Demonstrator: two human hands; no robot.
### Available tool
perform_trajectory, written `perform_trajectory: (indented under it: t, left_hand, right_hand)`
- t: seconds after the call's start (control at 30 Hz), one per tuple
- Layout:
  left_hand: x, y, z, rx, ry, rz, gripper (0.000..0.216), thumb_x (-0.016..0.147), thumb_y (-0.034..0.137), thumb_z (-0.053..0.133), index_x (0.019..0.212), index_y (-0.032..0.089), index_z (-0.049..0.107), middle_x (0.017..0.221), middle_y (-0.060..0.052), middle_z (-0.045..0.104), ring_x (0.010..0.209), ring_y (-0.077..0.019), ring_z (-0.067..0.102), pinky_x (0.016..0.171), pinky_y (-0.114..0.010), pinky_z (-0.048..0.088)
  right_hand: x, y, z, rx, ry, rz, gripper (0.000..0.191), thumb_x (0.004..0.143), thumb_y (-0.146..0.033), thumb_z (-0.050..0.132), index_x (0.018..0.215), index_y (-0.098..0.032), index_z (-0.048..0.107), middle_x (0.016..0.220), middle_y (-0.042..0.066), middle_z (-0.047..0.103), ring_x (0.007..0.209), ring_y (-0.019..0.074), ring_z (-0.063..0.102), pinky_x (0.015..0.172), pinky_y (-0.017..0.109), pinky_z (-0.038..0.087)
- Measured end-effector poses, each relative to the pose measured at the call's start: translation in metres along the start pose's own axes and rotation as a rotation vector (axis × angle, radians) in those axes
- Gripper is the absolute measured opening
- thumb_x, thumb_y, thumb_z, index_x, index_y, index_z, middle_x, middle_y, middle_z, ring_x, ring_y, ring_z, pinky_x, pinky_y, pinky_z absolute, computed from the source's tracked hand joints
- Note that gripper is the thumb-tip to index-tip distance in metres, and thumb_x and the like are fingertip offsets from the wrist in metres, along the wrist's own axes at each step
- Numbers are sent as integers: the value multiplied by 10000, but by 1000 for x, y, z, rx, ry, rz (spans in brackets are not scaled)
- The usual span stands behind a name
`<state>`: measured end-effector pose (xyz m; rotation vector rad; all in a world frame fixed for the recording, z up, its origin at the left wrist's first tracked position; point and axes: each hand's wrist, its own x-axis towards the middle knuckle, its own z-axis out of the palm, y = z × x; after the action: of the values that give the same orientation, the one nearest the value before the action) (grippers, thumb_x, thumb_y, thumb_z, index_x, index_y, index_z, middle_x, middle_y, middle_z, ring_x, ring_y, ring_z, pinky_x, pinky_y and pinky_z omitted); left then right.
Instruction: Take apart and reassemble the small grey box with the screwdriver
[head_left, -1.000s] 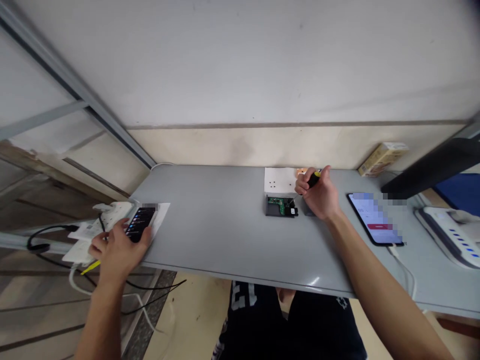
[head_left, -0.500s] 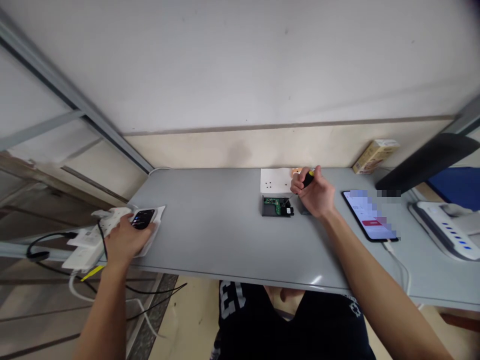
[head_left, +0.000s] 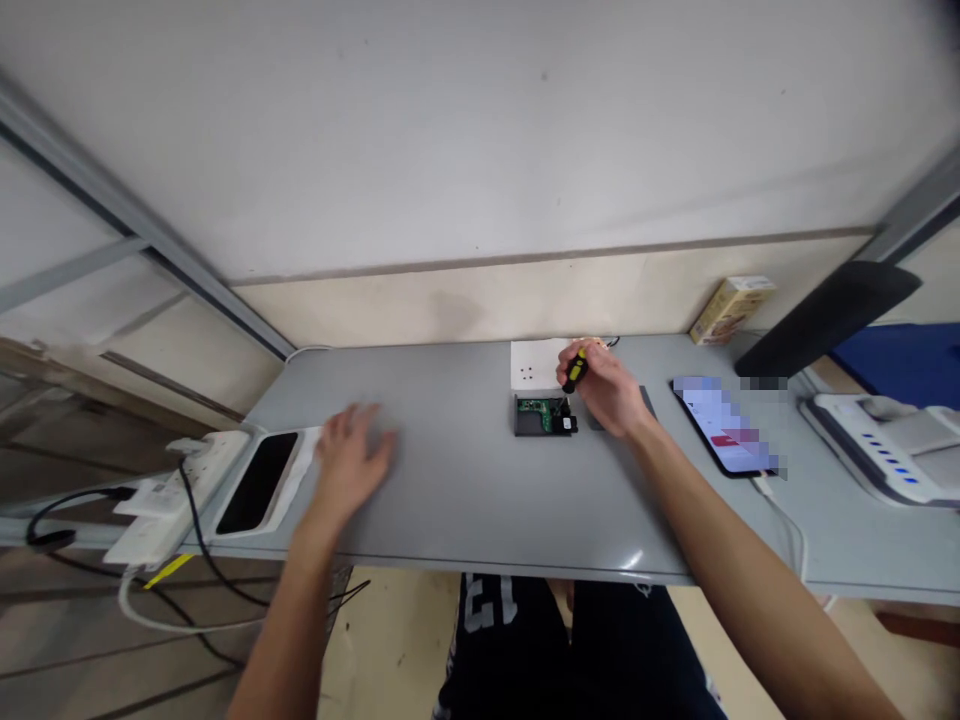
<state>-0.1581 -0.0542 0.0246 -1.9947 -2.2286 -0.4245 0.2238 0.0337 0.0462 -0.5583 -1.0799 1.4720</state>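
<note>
Right of centre on the grey, smooth worktop (head_left: 442, 490), toward the far side, sits a shallow dark-grey rectangular casing (head_left: 529, 426) with a green circuit board (head_left: 534, 408) exposed in it. Its long axis runs left to right, roughly in line with the worktop's far edge; a black component (head_left: 564, 424) with a small white label fills its right end and juts slightly past it, so the casing reads as pointing right. Right hand (head_left: 606, 385) clearly the nearer: just off the casing's right end, fingers wrapped around the handle of a short black-and-yellow screwdriver (head_left: 576, 371). From those fingers the casing lies left and a little nearer the body. Screwdriver tilted, handle far and right, thin shaft slanting down and left to the casing's right portion; whether the tip sits in a screw is too small to tell. Left hand (head_left: 349, 455) well apart to the left, blurred, fingers spread and holding nothing; contact with the worktop cannot be told. Casing lies right and slightly far of it. Nearest to that hand, on its left, a white-edged phone with a black screen (head_left: 259, 485) on a white sheet (head_left: 298, 465). Just beyond the casing, a white paper (head_left: 536, 354) bearing small dark bits (head_left: 526, 374), probably screws. Partly behind the right hand, a flat dark-grey plate (head_left: 646, 401).
</note>
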Motion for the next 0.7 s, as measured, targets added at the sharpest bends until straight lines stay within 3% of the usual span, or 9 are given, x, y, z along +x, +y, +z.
perform_trajectory:
  t: [0.1, 0.17, 0.27, 0.43, 0.6, 0.7]
  left_hand:
    - [8, 87, 22, -281, -62, 411, 350, 1036, 354, 461, 1348, 267, 595, 1500, -97, 516, 1412, -267, 425, 1184, -487, 301]
    - [18, 137, 31, -374, -111, 599, 297, 1042, 325, 474, 1300, 287, 616, 1479, -62, 545, 1379, -232, 467, 1174, -461, 305]
    - [36, 181, 41, -425, -148, 764, 201, 1011, 281, 535, 1163, 229, 655, 1397, -83, 608, 1280, -229, 558, 1146, -458, 322]
    - [54, 185, 53, -471, -208, 833, 166, 981, 313, 600, 1109, 222, 652, 1214, -63, 696, 1165, -218, 628, 1091, -428, 372]
    - [50, 175, 59, -493, -228, 813, 331, 913, 391, 711, 1217, 272, 660, 1334, -57, 655, 1243, -246, 596, 1146, -448, 342]
    - [47, 177, 62, -493, -231, 815, 317, 915, 375, 718, 1220, 304, 671, 1399, -36, 620, 1291, -245, 561, 1143, -446, 343]
  right_hand:
    - [0, 2, -2, 38, -1, -15, 280, 838, -436, 780, 809, -236, 586, 942, 19, 579, 776, 158, 586, 725, 318, 468]
    - [2, 4, -4, 51, 35, -25, 292, 851, -422, 779, 823, -248, 547, 858, -5, 559, 709, 137, 557, 677, 295, 450]
    - [7, 7, -7, 36, 117, -55, 275, 875, -482, 747, 908, -273, 572, 730, -38, 442, 621, 120, 460, 608, 267, 417]
    - [11, 6, -10, 33, 141, -12, 438, 935, -655, 550, 1136, -279, 648, 803, -4, 492, 680, 145, 496, 676, 300, 484]
    - [7, 4, -9, 24, 83, -34, 298, 862, -519, 735, 906, -254, 606, 1007, 28, 590, 804, 154, 587, 772, 323, 500]
    - [7, 5, -7, -41, 94, -27, 351, 856, -524, 750, 856, -268, 509, 822, -9, 546, 685, 146, 528, 678, 312, 468]
